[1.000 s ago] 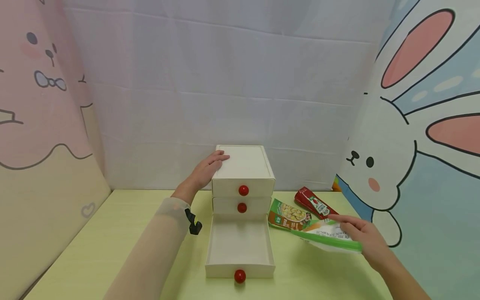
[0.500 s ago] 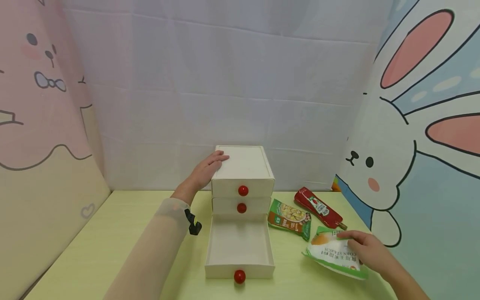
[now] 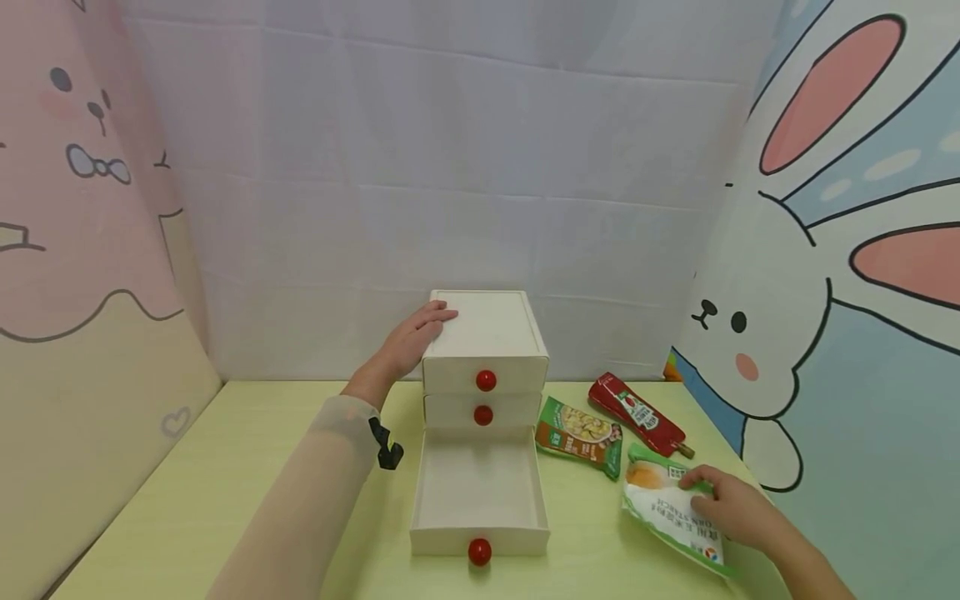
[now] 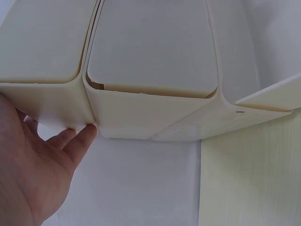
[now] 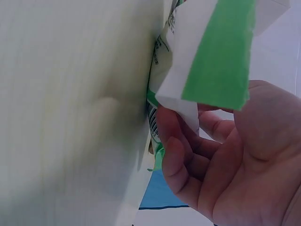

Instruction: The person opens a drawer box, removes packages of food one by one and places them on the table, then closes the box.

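Observation:
A small white drawer cabinet (image 3: 487, 325) with red ball knobs stands at the middle of the table. Its bottom drawer (image 3: 480, 500) is pulled out and holds nothing; the two drawers above are closed. My left hand (image 3: 411, 340) rests on the cabinet's upper left edge; in the left wrist view the fingers lie along its side wall. At the right, my right hand (image 3: 738, 508) grips the edge of a green and white cornstarch bag (image 3: 671, 508). The right wrist view shows the fingers curled at the bag's side, close over the table.
A green and brown food packet (image 3: 581, 437) lies just right of the cabinet. Behind it is a red ketchup pouch (image 3: 637, 414) with its spout toward the right. A white curtain (image 3: 480, 167) hangs at the back, and a rabbit-print cloth (image 3: 787, 333) borders the right side.
The right hand has drawn the cornstarch bag away from over the food packet, rightward and nearer, and turned it. The left hand and the cabinet have stayed in place.

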`<action>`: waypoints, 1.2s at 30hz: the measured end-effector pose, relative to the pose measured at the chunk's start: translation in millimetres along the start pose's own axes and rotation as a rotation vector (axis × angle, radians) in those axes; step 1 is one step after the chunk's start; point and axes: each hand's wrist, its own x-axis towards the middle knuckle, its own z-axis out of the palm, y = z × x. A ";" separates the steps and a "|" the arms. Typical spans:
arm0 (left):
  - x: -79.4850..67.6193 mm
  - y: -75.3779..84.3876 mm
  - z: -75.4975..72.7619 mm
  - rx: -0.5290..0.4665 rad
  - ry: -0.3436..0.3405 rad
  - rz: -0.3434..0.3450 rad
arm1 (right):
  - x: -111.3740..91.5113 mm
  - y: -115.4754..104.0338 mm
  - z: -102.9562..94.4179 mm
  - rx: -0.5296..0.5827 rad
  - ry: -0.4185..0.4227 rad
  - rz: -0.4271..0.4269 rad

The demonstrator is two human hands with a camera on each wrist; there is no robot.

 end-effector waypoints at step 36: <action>1.5 0.7 1.0 0.005 0.006 -0.015 | -18.3 -78.0 -16.7 -0.128 0.115 -0.177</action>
